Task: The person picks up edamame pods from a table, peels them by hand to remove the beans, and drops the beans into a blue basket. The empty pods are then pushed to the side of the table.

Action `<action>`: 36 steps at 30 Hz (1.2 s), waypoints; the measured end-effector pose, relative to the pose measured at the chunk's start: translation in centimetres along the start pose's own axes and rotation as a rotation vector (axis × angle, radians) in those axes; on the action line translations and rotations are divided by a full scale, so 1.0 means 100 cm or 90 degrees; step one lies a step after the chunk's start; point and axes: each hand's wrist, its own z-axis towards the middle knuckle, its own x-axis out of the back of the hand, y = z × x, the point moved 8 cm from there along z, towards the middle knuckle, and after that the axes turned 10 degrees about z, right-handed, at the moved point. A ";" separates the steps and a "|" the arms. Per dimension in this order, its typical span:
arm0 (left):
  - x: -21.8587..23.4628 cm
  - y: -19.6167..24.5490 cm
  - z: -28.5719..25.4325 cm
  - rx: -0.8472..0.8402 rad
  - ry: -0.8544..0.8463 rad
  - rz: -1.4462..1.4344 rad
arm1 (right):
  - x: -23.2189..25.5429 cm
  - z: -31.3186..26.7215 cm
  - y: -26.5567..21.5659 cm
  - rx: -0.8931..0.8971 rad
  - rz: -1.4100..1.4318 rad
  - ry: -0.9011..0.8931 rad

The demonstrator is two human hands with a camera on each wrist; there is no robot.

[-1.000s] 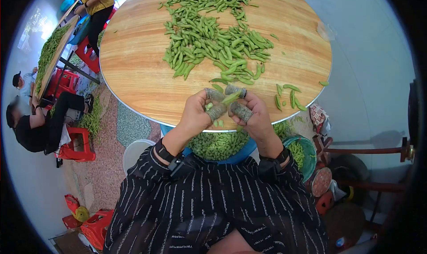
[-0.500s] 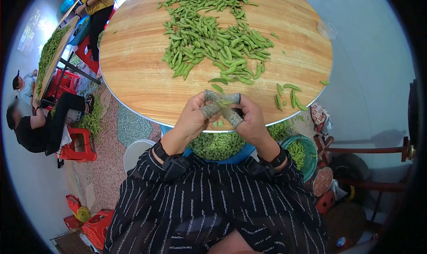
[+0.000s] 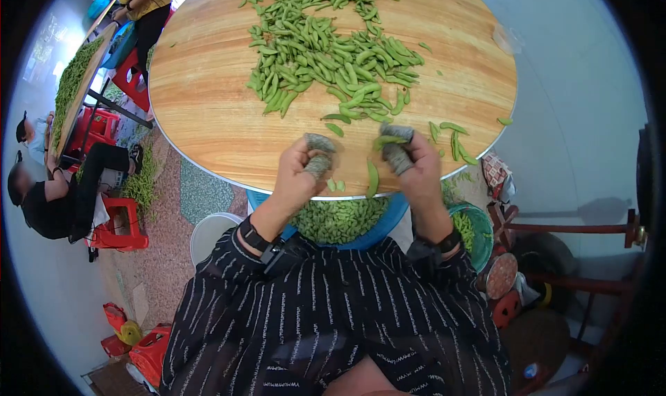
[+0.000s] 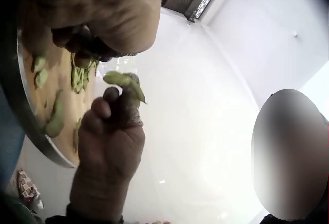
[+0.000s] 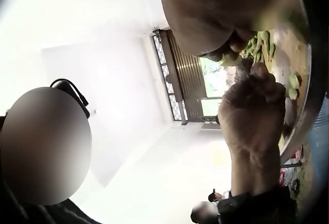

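Observation:
My right hand (image 3: 422, 170) pinches a green soybean pod (image 3: 387, 140) between its thumb and index finger, both wrapped in grey sleeves. The left wrist view also shows this pod (image 4: 121, 78) at the fingertips. To the left, my left hand (image 3: 298, 172) hovers over the table's near edge. Its fingers are curled, the grey-wrapped thumb close to the index finger, and no pod shows there; the inside of its grip is hidden. A loose pod (image 3: 372, 179) appears between the hands. Two pale green beans (image 3: 336, 186) lie by the table rim.
A large heap of soybean pods (image 3: 326, 56) spreads over the round wooden table (image 3: 201, 118). Several stray pods (image 3: 454, 142) lie at the right. Below the rim, a blue basin (image 3: 395, 212) holds green beans. A green bucket (image 3: 485, 240) and white bucket (image 3: 198, 236) flank me.
The hands were together at one pod; now they are apart, the left moved left, the right moved right with a pod. A loose pod now shows between them.

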 end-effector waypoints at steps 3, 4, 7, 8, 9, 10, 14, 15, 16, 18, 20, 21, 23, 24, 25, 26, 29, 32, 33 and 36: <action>0.017 0.018 -0.007 -0.170 0.039 0.076 | 0.042 0.005 -0.007 0.017 -0.315 0.069; 0.020 0.015 -0.009 -0.167 0.040 0.075 | 0.048 0.004 -0.017 0.095 -0.390 0.094; 0.017 0.021 -0.016 -0.234 0.045 0.198 | 0.032 -0.001 -0.029 0.167 -0.434 0.095; 0.013 0.013 -0.016 -0.135 0.011 0.201 | 0.023 -0.002 -0.029 0.161 -0.403 0.073; 0.008 0.003 -0.016 -0.037 -0.022 0.204 | 0.021 -0.001 -0.028 0.161 -0.402 0.074; 0.004 0.001 -0.015 -0.038 -0.021 0.205 | 0.018 0.002 -0.024 0.151 -0.385 0.050; -0.018 0.013 -0.014 -0.170 -0.061 0.373 | 0.012 0.016 -0.030 0.158 -0.356 0.006; -0.023 0.018 -0.015 -0.197 -0.066 0.401 | 0.014 0.018 -0.034 0.154 -0.358 0.011; -0.027 0.023 -0.015 -0.225 -0.070 0.430 | 0.010 0.020 -0.036 0.161 -0.420 -0.024; -0.036 0.038 -0.016 -0.338 -0.076 0.506 | 0.004 0.017 -0.035 0.166 -0.483 -0.059; -0.044 0.046 -0.021 -0.455 -0.074 0.583 | -0.018 0.003 -0.022 0.147 -0.539 -0.178; -0.045 0.044 -0.024 -0.474 -0.072 0.589 | -0.025 -0.006 -0.014 0.168 -0.616 -0.219; -0.044 0.037 -0.031 -0.494 -0.069 0.594 | -0.018 -0.014 -0.006 0.137 -0.642 -0.222; -0.047 0.030 -0.037 -0.488 -0.118 0.560 | -0.012 -0.014 -0.003 0.106 -0.669 -0.224; -0.050 0.026 -0.041 -0.481 -0.165 0.525 | -0.007 -0.010 -0.007 0.109 -0.671 -0.226; -0.050 0.026 -0.044 -0.481 -0.164 0.525 | 0.002 -0.004 -0.014 0.107 -0.700 -0.184; -0.052 0.031 -0.054 -0.549 -0.247 0.475 | -0.007 0.010 -0.017 0.157 -0.697 -0.163; -0.044 0.063 -0.051 -0.552 -0.164 0.431 | -0.053 0.023 -0.010 0.233 -0.641 -0.232; -0.041 0.070 -0.052 -0.553 -0.161 0.437 | -0.070 0.025 -0.006 0.261 -0.621 -0.277; -0.011 0.073 -0.030 -0.394 -0.035 0.487 | -0.090 0.040 0.016 0.343 -0.638 -0.301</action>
